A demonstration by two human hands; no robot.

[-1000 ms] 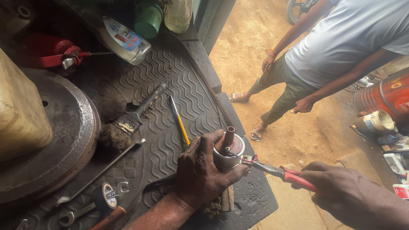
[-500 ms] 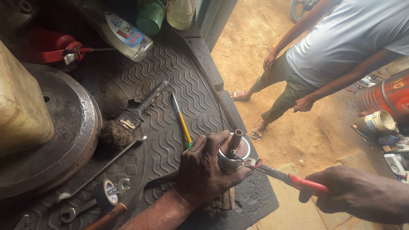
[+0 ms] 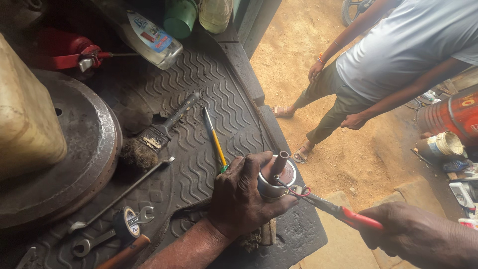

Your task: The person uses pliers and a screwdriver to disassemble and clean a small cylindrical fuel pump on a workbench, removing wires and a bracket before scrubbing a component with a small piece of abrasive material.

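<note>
**Two hands, a shiny metal part and red pliers**

On the far left stands a pale yellow jug [image 3: 25, 114]. It sits on a big round metal disc [image 3: 74, 164] that looks dark and rusty. Above the disc lies a red tool [image 3: 64, 52], and near it a clear plastic bottle [image 3: 149, 40] lies on its side. A green cup [image 3: 180, 17] stands at the top.

All of this rests on a black rubber mat [image 3: 199, 99] with wavy lines. On the mat lies a dirty paint brush [image 3: 159, 132] with its bristles pointing down-left. Just beside it is a thin screwdriver [image 3: 215, 142] with a yellow shaft. Lower down are a long metal rod [image 3: 124, 192], a roll of tape [image 3: 128, 224], a spanner [image 3: 97, 241] and a tool with a wooden handle [image 3: 124, 253].

The left hand [image 3: 244, 197] is in the middle, low in the picture. Its fingers are curled tight around a round shiny metal part [image 3: 276, 179], which has a short tube standing up from its top. The part is held just over the right edge of the mat.

The right hand [image 3: 418, 236] is at the bottom right. It is closed around the red handles of the pliers [image 3: 338, 211]. The tips of the pliers touch the metal part, next to a thin red wire [image 3: 302, 192].

At the top right another person [image 3: 398, 55] in a light shirt bends over on the sandy ground [image 3: 298, 65]. Near them is a red drum [image 3: 450, 114].
</note>
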